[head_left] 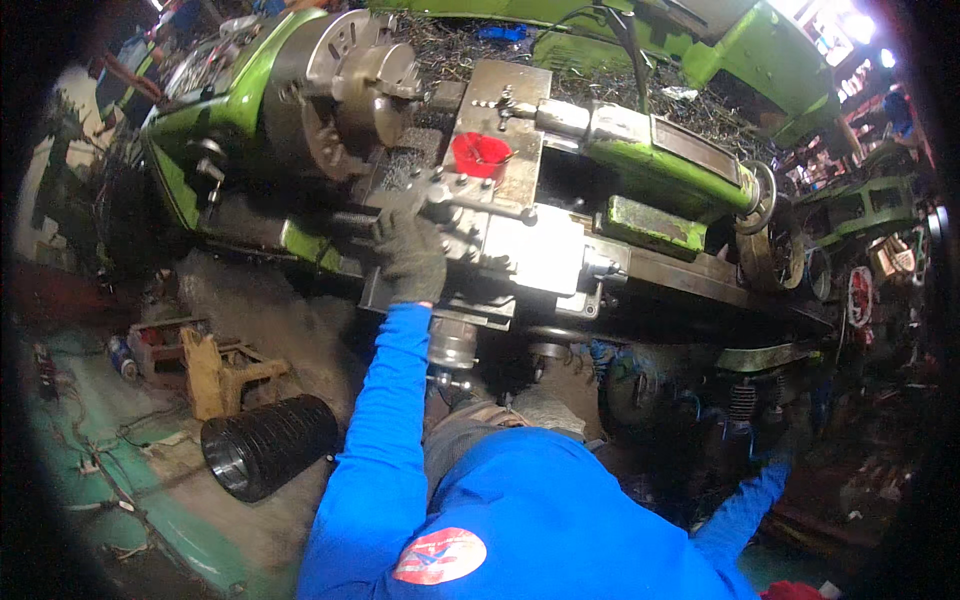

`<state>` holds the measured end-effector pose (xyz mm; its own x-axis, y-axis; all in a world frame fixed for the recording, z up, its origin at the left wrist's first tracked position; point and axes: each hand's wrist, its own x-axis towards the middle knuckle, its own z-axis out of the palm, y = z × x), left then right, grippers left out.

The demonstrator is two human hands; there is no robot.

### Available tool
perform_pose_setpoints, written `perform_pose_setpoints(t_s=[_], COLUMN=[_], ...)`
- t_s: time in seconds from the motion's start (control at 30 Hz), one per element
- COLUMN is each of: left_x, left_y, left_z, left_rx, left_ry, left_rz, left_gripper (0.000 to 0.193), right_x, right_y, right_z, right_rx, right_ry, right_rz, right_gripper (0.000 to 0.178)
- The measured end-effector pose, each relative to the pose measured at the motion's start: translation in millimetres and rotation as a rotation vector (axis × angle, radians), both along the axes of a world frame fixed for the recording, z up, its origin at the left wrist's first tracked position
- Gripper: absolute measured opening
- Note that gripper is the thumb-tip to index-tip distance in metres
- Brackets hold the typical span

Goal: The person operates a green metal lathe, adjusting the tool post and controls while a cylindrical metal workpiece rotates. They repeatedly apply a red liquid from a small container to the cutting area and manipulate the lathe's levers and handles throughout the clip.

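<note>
My left hand (408,252), in a grey glove, lies on the carriage (530,250) of a green lathe (240,80). Its fingers curl around a dark handle (345,217) that sticks out to the left by the tool post. The steel chuck (345,90) is just above and left of that hand. A red cup (480,155) sits on the plate behind the tool post. My right arm, in a blue sleeve, reaches low to the right. My right hand (797,440) is dark and blurred down by the machine's base, so its grip is unclear.
The tailstock (650,140) and its handwheel (762,195) lie to the right on the bed. Metal chips (450,50) fill the tray behind. On the floor at left stand a black ribbed cylinder (265,445) and a yellow wooden stool (225,370).
</note>
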<state>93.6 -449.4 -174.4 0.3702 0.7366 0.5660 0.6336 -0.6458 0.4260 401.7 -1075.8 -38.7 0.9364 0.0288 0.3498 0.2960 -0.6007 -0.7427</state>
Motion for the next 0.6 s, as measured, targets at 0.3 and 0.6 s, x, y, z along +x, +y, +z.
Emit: perform_pose_setpoints(t_s=[0.3,0.6], left_x=[-0.9,-1.6], left_y=[-1.0,4.3], left_z=[13.8,10.9], left_rx=[-0.084,-0.099], left_ry=[-0.131,-0.150], left_rz=[-0.071,-0.031], left_gripper=[0.039,0.049], right_x=[-219.4,-246.1], right_y=[153.0,221.0], right_z=[0.9,-58.3], right_rx=[0.127,0.054], right_ry=[0.599,0.508], right_rz=[0.420,0.574], right_gripper=[0.047,0.033])
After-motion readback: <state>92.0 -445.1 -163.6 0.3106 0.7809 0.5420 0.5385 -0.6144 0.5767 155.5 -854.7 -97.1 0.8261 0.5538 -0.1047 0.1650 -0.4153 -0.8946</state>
